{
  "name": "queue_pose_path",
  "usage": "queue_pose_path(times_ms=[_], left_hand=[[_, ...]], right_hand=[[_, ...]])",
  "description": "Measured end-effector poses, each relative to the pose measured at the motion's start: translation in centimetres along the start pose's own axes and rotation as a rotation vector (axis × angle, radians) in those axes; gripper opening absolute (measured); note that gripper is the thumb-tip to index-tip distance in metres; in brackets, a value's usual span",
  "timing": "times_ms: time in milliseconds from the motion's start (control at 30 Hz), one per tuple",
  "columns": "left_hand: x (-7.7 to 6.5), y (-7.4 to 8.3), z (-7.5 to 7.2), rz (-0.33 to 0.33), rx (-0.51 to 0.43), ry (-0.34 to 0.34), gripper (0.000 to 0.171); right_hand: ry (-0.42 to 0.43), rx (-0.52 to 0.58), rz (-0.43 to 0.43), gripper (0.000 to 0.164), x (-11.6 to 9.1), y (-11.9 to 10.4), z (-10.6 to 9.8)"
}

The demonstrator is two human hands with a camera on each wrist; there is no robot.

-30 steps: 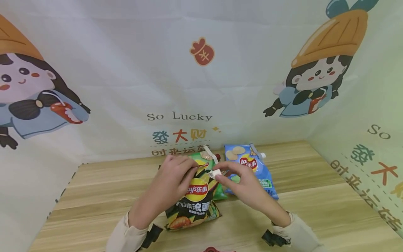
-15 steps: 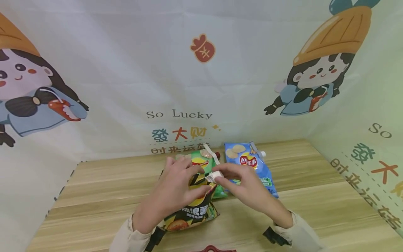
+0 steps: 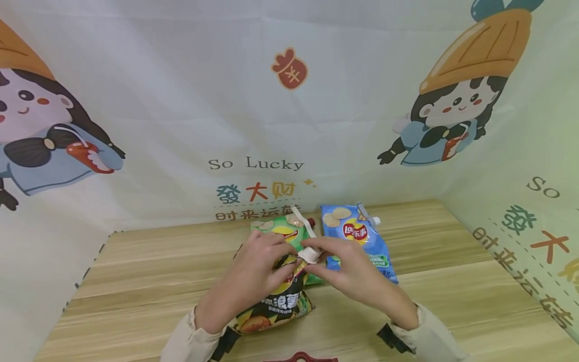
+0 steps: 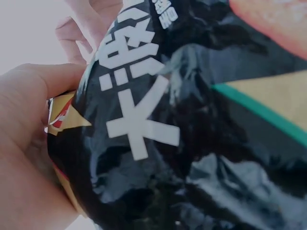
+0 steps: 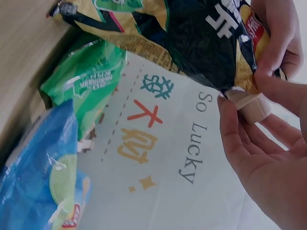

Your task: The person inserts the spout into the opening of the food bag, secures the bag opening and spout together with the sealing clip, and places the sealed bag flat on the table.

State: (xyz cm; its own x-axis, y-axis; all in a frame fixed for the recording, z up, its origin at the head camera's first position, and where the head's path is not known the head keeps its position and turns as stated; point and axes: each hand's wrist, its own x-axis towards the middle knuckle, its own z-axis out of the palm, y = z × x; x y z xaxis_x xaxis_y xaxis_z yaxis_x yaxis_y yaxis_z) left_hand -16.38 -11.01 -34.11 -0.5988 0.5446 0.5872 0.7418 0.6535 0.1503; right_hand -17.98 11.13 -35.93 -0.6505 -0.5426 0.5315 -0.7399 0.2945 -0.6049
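Note:
A black Lay's chip bag (image 3: 282,304) leans upright over the table, partly hidden behind my left hand (image 3: 253,274). That hand pinches its upper edge between thumb and fingers; the left wrist view shows the dark front of the bag close up. At the bag's top right corner sits a white capped bag clip (image 5: 254,108), whose bar is mostly hidden. My right hand (image 3: 357,271) holds the white cap end, thumb below and fingers above, touching the bag's corner. In the right wrist view both hands meet at this corner.
Behind lies a green chip bag (image 3: 289,226) with a pale clip and dark red cap. To its right is a blue Lay's bag (image 3: 357,236) with a white-capped clip. A dark red object (image 3: 300,357) shows at the front edge. Printed cloth hangs behind the wooden table.
The left hand let its fingers spread apart, then moved right and closed on the bag's upper edge near the white cap. The right hand stays at the cap and its thumb has shifted lower.

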Motion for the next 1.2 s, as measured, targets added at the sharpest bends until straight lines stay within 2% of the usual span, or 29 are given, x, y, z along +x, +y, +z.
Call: queue_pose_path(times_ms=[200, 400, 600, 700, 967, 1200], left_hand=[[0.12, -0.11, 0.07, -0.081, -0.077, -0.058, 0.014], [0.02, -0.36, 0.16, -0.142, -0.148, -0.168, 0.027], [0.01, -0.64, -0.25, -0.172, -0.237, -0.249, 0.02], [0.06, -0.53, -0.26, -0.162, -0.241, -0.256, 0.018], [-0.04, -0.37, 0.01, -0.136, -0.254, -0.225, 0.012], [-0.12, -0.58, 0.49, -0.22, -0.343, -0.188, 0.02]], right_hand=[[0.02, 0.037, -0.007, 0.037, 0.12, 0.24, 0.49], [0.01, 0.068, 0.014, 0.033, 0.22, 0.14, 0.59], [-0.001, 0.056, 0.032, 0.035, 0.27, -0.15, 0.54], [-0.014, 0.046, 0.047, 0.035, 0.14, -0.21, 0.41], [-0.02, 0.049, 0.062, 0.029, -0.09, -0.13, 0.46], [0.015, 0.056, 0.079, 0.025, 0.07, 0.07, 0.77]])
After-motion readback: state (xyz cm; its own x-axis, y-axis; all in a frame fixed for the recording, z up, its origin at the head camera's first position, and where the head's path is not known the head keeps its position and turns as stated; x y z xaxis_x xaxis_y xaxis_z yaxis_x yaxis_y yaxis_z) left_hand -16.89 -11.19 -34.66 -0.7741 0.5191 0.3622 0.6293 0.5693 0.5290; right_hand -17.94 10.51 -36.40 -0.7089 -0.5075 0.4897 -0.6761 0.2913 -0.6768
